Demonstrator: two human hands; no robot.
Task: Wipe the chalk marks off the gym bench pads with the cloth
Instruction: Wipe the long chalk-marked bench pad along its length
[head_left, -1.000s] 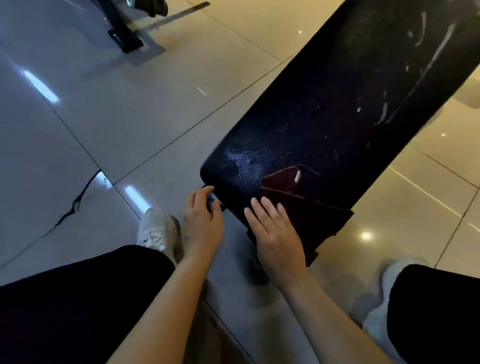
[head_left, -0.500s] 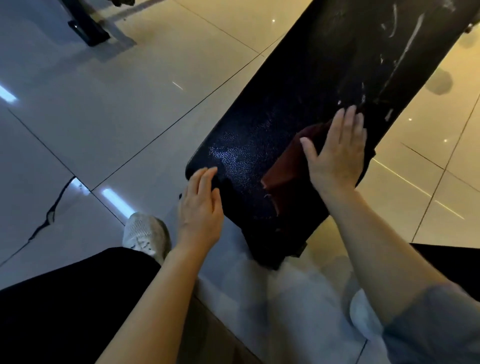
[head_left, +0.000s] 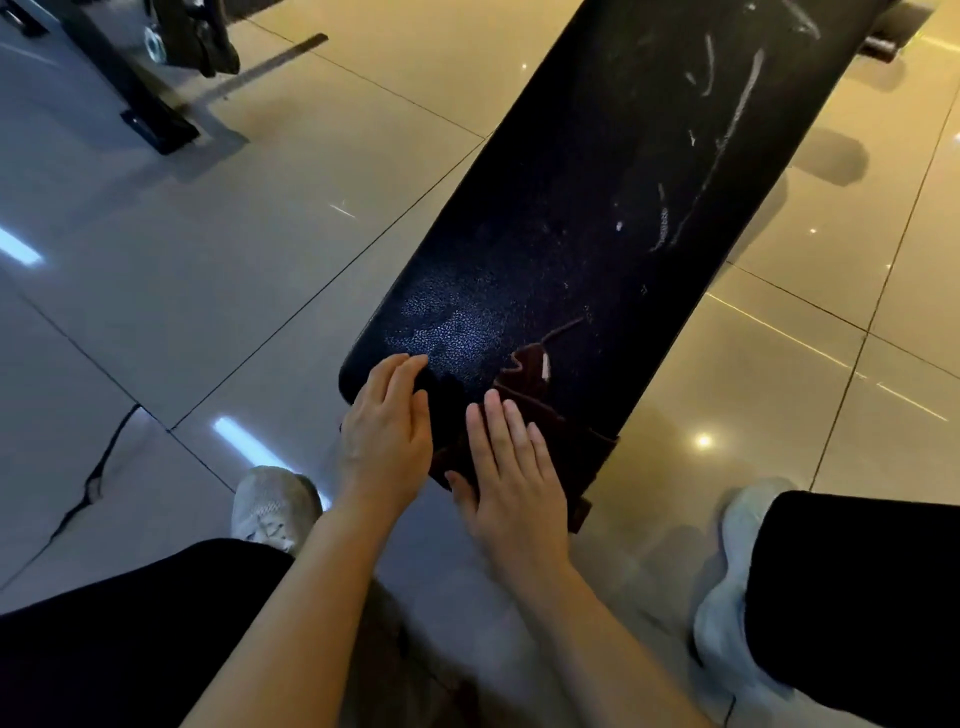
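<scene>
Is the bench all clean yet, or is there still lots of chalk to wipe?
Not yet. The near end of the bench pad looks free of streaks. The right hand presses flat on the dark red cloth at that end, and the left hand rests on the pad's corner. White chalk marks cover the far half, so much of the wiping is left.

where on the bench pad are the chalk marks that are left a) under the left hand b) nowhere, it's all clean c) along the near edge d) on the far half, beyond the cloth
d: white chalk streaks cross the bench pad's far half, beyond the dark red cloth under the right hand.
</scene>
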